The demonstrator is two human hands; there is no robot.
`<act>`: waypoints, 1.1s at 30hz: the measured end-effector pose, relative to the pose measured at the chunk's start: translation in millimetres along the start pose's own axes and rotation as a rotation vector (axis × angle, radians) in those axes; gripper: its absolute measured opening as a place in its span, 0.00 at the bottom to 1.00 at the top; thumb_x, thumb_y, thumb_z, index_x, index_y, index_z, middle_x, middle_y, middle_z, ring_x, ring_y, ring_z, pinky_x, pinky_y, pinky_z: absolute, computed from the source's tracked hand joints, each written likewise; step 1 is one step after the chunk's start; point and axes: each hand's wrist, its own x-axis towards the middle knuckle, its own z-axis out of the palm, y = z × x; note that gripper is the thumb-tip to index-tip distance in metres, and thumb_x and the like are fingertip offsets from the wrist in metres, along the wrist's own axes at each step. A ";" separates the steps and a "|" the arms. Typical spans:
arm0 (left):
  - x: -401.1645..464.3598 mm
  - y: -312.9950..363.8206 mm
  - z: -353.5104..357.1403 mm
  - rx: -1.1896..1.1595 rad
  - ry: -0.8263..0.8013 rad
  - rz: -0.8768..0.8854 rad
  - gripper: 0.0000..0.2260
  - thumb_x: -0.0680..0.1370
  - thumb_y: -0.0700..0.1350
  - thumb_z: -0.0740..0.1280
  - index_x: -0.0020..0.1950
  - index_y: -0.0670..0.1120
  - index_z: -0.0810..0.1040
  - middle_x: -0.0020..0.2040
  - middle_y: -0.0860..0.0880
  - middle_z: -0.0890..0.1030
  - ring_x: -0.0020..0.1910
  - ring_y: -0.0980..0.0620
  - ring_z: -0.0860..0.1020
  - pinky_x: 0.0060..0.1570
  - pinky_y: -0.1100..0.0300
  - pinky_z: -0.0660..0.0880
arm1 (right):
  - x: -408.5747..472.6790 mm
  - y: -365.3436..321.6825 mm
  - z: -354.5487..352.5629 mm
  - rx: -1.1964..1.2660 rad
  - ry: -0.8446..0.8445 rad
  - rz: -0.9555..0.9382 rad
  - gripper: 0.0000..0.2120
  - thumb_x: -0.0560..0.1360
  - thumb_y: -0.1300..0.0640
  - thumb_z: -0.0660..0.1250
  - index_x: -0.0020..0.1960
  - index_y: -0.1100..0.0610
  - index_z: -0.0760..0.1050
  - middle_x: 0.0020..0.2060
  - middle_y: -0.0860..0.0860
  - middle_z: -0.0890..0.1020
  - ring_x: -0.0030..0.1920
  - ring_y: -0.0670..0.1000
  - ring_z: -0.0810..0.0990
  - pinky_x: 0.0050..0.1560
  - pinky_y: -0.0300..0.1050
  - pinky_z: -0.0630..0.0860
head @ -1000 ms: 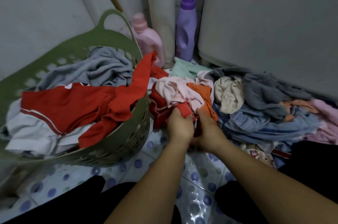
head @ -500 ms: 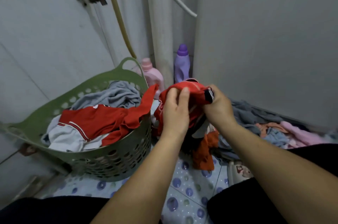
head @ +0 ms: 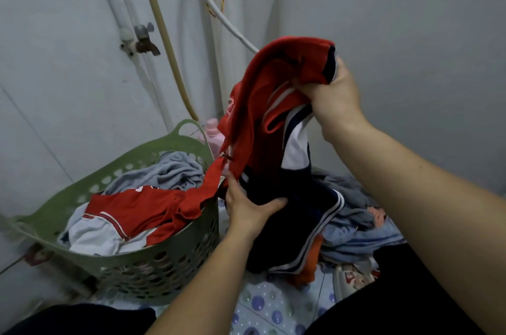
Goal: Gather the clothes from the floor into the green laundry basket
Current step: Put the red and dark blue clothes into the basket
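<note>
My right hand [head: 332, 96] grips the top of a red, navy and white garment [head: 273, 104] held high in the middle of the view. Lower down, my left hand [head: 249, 204] clutches its dark navy part beside the basket's rim. The green laundry basket [head: 175, 260] stands on the floor at the left, holding a red and white shirt [head: 128, 211] and a grey cloth [head: 169, 173]; a red sleeve hangs over its edge. A pile of blue, grey and orange clothes [head: 361, 228] lies on the floor at the right, partly hidden by my right arm.
A pink bottle [head: 212, 132] stands behind the basket in the corner. Pipes, a tap [head: 142, 40] and hoses run down the white wall. A white appliance panel [head: 410, 61] fills the right. The floor has a blue-dotted mat [head: 262, 310].
Both hands lifted the red and navy garment from the floor pile. My right hand rose higher; my left hand dropped to the garment's lower dark part.
</note>
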 end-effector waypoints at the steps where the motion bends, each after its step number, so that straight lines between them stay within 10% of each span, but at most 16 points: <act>1: 1.2 1.0 2.7 0.018 -0.003 -0.006 0.58 0.61 0.52 0.80 0.78 0.56 0.41 0.78 0.47 0.52 0.77 0.45 0.53 0.75 0.45 0.58 | 1.4 -3.3 0.1 0.058 -0.002 0.015 0.17 0.68 0.65 0.72 0.43 0.44 0.73 0.45 0.48 0.83 0.52 0.53 0.82 0.58 0.55 0.78; 9: 16.3 20.0 17.4 0.124 0.016 -0.125 0.53 0.64 0.54 0.78 0.78 0.56 0.45 0.78 0.45 0.37 0.78 0.43 0.39 0.74 0.42 0.50 | 11.3 -19.7 5.1 0.630 0.016 0.213 0.20 0.70 0.70 0.70 0.61 0.64 0.74 0.50 0.61 0.84 0.47 0.61 0.85 0.51 0.59 0.81; 12: 32.3 15.9 25.2 0.061 0.041 -0.084 0.37 0.70 0.52 0.73 0.75 0.50 0.61 0.78 0.42 0.51 0.77 0.40 0.51 0.74 0.41 0.57 | 15.5 -19.0 6.5 0.733 0.020 0.286 0.22 0.70 0.70 0.70 0.63 0.64 0.73 0.53 0.64 0.82 0.49 0.64 0.84 0.49 0.65 0.79; 15: 36.6 18.9 29.9 -0.393 0.061 -0.161 0.17 0.77 0.47 0.63 0.66 0.52 0.73 0.62 0.42 0.78 0.63 0.39 0.75 0.66 0.44 0.71 | 21.6 -6.8 -0.5 0.697 0.083 0.278 0.23 0.69 0.70 0.70 0.63 0.64 0.72 0.54 0.64 0.82 0.49 0.64 0.84 0.49 0.66 0.79; 21: 44.8 29.8 20.5 -0.944 0.035 -0.386 0.14 0.80 0.42 0.59 0.64 0.45 0.75 0.51 0.41 0.81 0.43 0.45 0.80 0.36 0.57 0.80 | 30.3 43.5 -32.7 0.551 0.207 0.396 0.22 0.72 0.68 0.68 0.65 0.61 0.71 0.50 0.59 0.83 0.40 0.57 0.84 0.39 0.55 0.83; 28: 52.8 75.8 3.4 -1.152 -0.024 -0.307 0.11 0.80 0.47 0.60 0.45 0.43 0.78 0.38 0.45 0.83 0.36 0.50 0.81 0.39 0.59 0.79 | 10.3 105.3 -47.5 0.329 0.200 0.814 0.06 0.76 0.57 0.65 0.41 0.56 0.75 0.16 0.51 0.78 0.15 0.49 0.76 0.16 0.37 0.72; 33: 44.6 125.3 -16.6 -1.188 -0.094 -0.188 0.13 0.81 0.47 0.58 0.44 0.42 0.78 0.35 0.43 0.82 0.33 0.47 0.81 0.32 0.57 0.78 | 3.5 101.7 -33.2 0.324 0.093 0.964 0.14 0.70 0.50 0.69 0.52 0.57 0.79 0.36 0.56 0.85 0.32 0.56 0.84 0.36 0.47 0.81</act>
